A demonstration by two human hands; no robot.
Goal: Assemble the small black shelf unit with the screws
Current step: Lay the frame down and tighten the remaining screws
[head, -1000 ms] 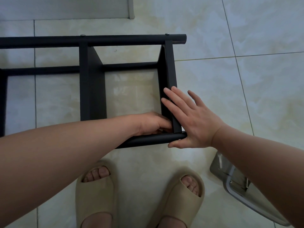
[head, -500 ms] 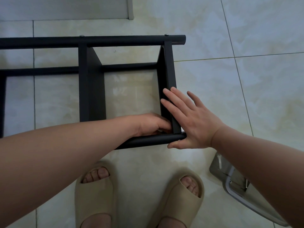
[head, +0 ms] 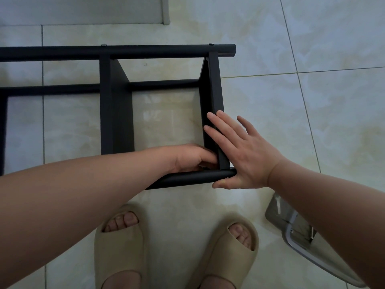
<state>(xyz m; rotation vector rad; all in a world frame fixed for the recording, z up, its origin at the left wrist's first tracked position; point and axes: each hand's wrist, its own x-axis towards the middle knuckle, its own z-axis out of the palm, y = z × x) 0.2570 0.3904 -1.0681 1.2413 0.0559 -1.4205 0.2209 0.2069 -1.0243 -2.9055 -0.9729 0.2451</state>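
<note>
Two hands worked the five-o'clock corner of the shelf unit (head: 116,113): my right hand (head: 245,155) pressed flat, fingers (head: 227,127) spread, steadying the end panel (head: 214,90); my left hand (head: 191,158) curled inside, hold unseen.

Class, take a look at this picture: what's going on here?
A person in beige slides stands over a black shelf frame lying on the tiled floor. The right hand presses flat, fingers straight, against the frame's end panel and near tube. The left hand reaches inside that near corner with fingers curled; whether it holds anything is hidden. Two screw heads show on the far tube.
</note>
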